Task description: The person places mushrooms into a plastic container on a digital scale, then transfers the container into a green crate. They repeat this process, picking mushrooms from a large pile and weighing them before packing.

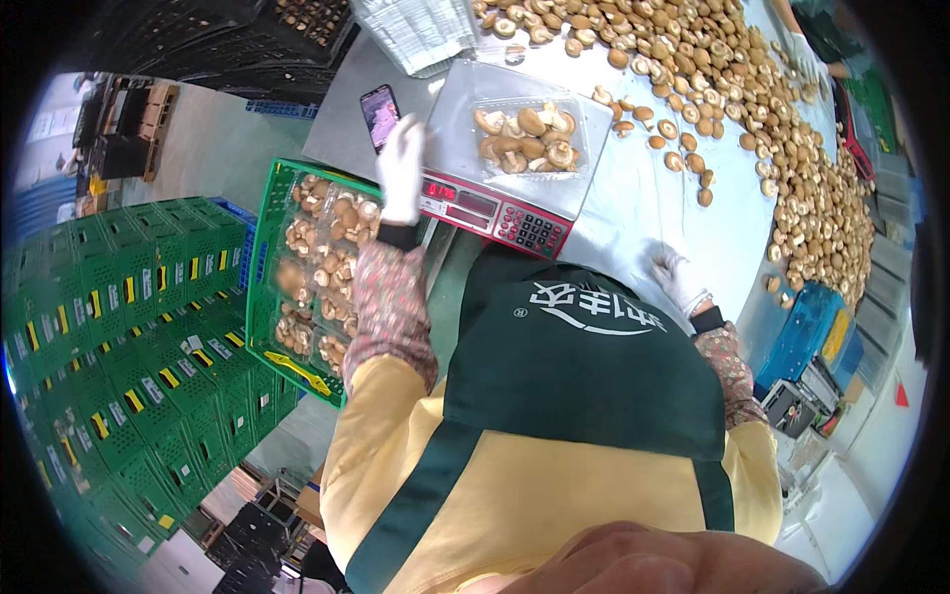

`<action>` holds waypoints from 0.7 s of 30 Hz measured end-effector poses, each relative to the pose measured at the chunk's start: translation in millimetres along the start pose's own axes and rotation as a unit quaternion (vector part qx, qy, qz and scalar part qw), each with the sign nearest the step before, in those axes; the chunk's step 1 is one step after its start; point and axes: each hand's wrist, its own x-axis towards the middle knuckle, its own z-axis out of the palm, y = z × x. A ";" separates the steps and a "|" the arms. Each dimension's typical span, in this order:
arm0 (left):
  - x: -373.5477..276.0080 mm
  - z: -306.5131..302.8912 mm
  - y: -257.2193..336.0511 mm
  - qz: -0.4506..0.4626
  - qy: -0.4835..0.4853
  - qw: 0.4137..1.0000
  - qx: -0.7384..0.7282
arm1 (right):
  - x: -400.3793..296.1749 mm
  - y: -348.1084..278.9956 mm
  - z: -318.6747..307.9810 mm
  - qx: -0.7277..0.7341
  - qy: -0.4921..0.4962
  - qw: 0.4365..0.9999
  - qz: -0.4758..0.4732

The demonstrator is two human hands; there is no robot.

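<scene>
My left hand (401, 174), in a white glove, reaches over the left edge of the weighing scale's red front panel (493, 214). Its fingertips overlap the lower right edge of a smartphone (380, 117) with a lit screen; whether they touch it I cannot tell. On the scale's metal platform (454, 134) sits a clear plastic punnet of brown-capped mushrooms (531, 137). My right hand (679, 281), also gloved, is low over the white table sheet (631, 215) beside my apron, with nothing visible in it.
Loose mushrooms (742, 96) spread across the far and right parts of the table. A green crate (256, 297) with filled punnets stands at my left, near stacked green crates (126, 297). Stacked clear trays (419, 33) stand behind the scale. Another person's gloved hand (809, 63) is at the far right.
</scene>
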 end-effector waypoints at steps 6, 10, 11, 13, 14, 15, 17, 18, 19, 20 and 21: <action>68.0 95.5 10.7 -0.205 -0.126 0.912 -0.331 | 65.6 -112.7 -8.1 0.009 0.067 0.990 -0.124; 59.1 95.4 47.4 -0.095 -0.139 0.939 -0.298 | 86.3 -127.3 -5.8 0.115 0.070 0.987 -0.087; 48.3 84.5 53.4 -0.013 -0.159 0.963 -0.216 | 91.3 -128.6 -4.8 0.173 0.060 0.982 -0.052; 21.3 63.5 66.4 0.149 -0.217 0.964 -0.043 | 104.5 -115.3 3.9 0.330 0.046 0.942 -0.036; 6.8 63.6 58.9 0.190 -0.169 0.967 0.015 | 108.4 -119.3 2.5 0.394 0.030 0.919 -0.001; -9.3 62.3 47.6 0.230 -0.115 0.963 0.075 | 112.0 -130.4 -1.1 0.455 0.011 0.890 0.031; -37.9 61.1 30.4 0.188 -0.060 0.967 0.161 | 114.5 -150.0 -6.7 0.449 -0.029 0.892 0.052; -49.2 61.8 22.9 0.166 -0.029 0.972 0.161 | 116.9 -154.3 -7.1 0.445 -0.051 0.893 0.051; -57.3 63.3 17.9 0.144 0.001 0.976 0.161 | 119.8 -157.2 -7.7 0.440 -0.073 0.893 0.050; -62.5 64.1 13.0 0.068 -0.014 0.992 0.103 | 125.6 -150.4 -1.0 0.433 -0.084 0.897 0.034; -67.6 63.8 9.1 -0.010 -0.028 0.999 0.044 | 127.3 -149.8 2.3 0.445 -0.081 0.892 0.029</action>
